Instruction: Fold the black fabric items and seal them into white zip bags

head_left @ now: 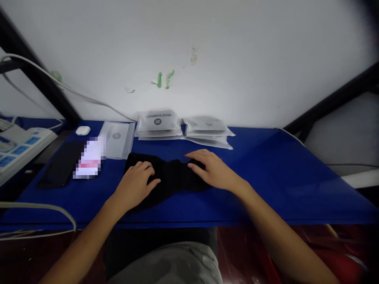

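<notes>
Blue tabletop (281,169) carried scattered items.
Black cloth (168,177) lay mid-front; pale plastic pouches (158,122) sat behind; white case (83,130), dark phone (60,165), lit phone (90,157) left.

Head camera: worn on the head, looking forward and down.
Distance: close over the blue desk (266,181), wall (237,59) beyond.

Colour log: plain black cloth (171,177) on blue tabletop (272,173).
From cloth: 12 o'clock, pale grey wall (231,59), green smears (160,80); 1 o'clock, translucent whitish pouch stack (207,128); 10 o'clock, whitish flat pouch (116,140), dark grey print; 9 o'clock, white power strip (26,145), blue sockets (20,150); 6 o'clock, grey clothing (177,262), darker blotches.
</notes>
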{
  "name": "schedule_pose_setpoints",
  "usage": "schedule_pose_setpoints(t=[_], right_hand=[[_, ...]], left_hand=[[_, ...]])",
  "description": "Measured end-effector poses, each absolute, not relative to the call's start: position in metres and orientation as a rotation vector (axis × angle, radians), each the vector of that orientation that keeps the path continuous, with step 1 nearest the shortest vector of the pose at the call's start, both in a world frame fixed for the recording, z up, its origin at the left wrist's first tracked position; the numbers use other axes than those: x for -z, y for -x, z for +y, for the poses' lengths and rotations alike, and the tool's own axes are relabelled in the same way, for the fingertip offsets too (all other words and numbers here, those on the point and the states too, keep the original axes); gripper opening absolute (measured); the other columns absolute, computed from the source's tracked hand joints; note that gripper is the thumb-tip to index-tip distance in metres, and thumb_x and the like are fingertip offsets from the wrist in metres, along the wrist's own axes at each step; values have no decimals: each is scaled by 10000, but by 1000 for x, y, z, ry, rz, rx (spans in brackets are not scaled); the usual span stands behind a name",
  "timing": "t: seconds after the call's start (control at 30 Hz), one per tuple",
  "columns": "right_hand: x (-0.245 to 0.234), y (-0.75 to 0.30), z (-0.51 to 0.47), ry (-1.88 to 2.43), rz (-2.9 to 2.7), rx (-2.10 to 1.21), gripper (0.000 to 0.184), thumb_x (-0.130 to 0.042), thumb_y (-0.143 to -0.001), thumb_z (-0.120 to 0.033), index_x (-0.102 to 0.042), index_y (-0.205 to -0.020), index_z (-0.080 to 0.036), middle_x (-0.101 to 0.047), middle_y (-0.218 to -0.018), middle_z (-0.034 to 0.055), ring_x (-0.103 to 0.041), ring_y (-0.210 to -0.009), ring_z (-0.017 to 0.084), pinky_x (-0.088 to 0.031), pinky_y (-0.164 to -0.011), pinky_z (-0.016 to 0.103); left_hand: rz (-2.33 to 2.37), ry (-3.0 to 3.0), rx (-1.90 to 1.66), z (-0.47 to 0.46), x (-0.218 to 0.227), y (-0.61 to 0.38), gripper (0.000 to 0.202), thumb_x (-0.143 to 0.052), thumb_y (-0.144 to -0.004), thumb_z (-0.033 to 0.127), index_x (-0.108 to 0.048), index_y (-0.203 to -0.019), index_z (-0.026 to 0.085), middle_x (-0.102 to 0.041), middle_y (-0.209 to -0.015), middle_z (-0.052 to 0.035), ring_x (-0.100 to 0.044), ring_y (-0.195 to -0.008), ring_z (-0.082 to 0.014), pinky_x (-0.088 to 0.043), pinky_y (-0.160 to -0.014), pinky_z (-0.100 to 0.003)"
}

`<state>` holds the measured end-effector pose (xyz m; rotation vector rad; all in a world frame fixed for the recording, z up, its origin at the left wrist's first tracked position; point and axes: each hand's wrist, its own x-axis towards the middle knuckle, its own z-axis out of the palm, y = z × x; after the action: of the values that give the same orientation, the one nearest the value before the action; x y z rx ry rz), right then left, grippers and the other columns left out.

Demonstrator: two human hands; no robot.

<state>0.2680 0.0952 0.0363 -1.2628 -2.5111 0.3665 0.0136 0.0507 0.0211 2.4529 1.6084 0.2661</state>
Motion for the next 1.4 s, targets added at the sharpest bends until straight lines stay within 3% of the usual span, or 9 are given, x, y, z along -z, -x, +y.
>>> schedule_pose_setpoints(t=[0.13,0.33,0.5,0.67,0.8,1.0,1.1,1.2,1.4], right_hand=[[-36,-259,95,1226,-2533,-646,430,-615,-841,-395,-583,-1226,-207,-677,-1061,70,-595,-1017,229,-452,-903,394],[-61,-261,75,1129,-2498,-658,59,-614,-823,-183,-669,-835,-199,-656,-786,18,-579,-775,161,-446,-749,309],[-92,-287,45,856,-2490,-1078,252,-588,-877,-383,-689,-722,-213,-668,-686,-8,-599,-682,124,-460,-740,285],[-65,-299,55,1447,-2318,-362,265,-523,-896,-408,-679,-975,-209,-700,-967,65,-638,-895,210,-498,-797,354],[-37,-298,62,1656,-2518,-34,357,-542,-880,-386,-608,-1178,-200,-663,-1129,109,-625,-1001,278,-496,-839,439],[-32,-287,64,1824,-2439,52,376,-462,-917,-474,-651,-1063,-184,-700,-1017,106,-646,-930,275,-486,-780,409],[-33,-277,68,1936,-2387,71,439,-451,-899,-548,-667,-949,-169,-710,-918,117,-650,-902,290,-474,-751,402],[-32,-269,74,2004,-2455,27,284,-484,-904,-402,-656,-837,-185,-707,-841,96,-656,-829,261,-449,-687,348],[-37,-268,90,1796,-2218,-84,188,-464,-864,-250,-631,-787,-208,-694,-810,50,-635,-750,211,-414,-609,297]], left_hand=[[1598,-2358,-274,50,-28,-18,200,-435,-931,269,-599,-874,169,-660,-910,-55,-608,-848,-211,-463,-739,-342],[1434,-2294,-520,30,-48,-10,192,-460,-919,336,-607,-913,213,-683,-860,-10,-632,-787,-176,-460,-720,-307],[1104,-2034,-656,13,-59,0,331,-417,-937,364,-639,-743,214,-656,-682,25,-607,-635,-107,-464,-615,-227],[1493,-2259,-439,22,-34,-16,291,-471,-909,364,-632,-1088,200,-661,-1118,-68,-607,-1023,-221,-486,-859,-357],[1734,-2352,-74,16,-29,-22,374,-497,-895,358,-596,-1193,155,-616,-1210,-155,-596,-1069,-303,-514,-771,-399],[1660,-2246,176,-9,-49,-10,395,-387,-933,456,-672,-1101,240,-731,-892,-95,-693,-765,-303,-512,-657,-431],[1561,-2233,79,-14,-49,-7,442,-340,-940,502,-650,-1157,274,-734,-967,-82,-692,-843,-293,-520,-711,-434],[1486,-2214,-6,-10,-43,-12,412,-349,-948,463,-626,-1193,281,-716,-1054,-69,-683,-905,-265,-525,-773,-416],[1774,-2276,-183,21,-17,-28,500,-447,-922,395,-480,-1324,99,-480,-1380,-204,-433,-1283,-349,-445,-961,-498]])
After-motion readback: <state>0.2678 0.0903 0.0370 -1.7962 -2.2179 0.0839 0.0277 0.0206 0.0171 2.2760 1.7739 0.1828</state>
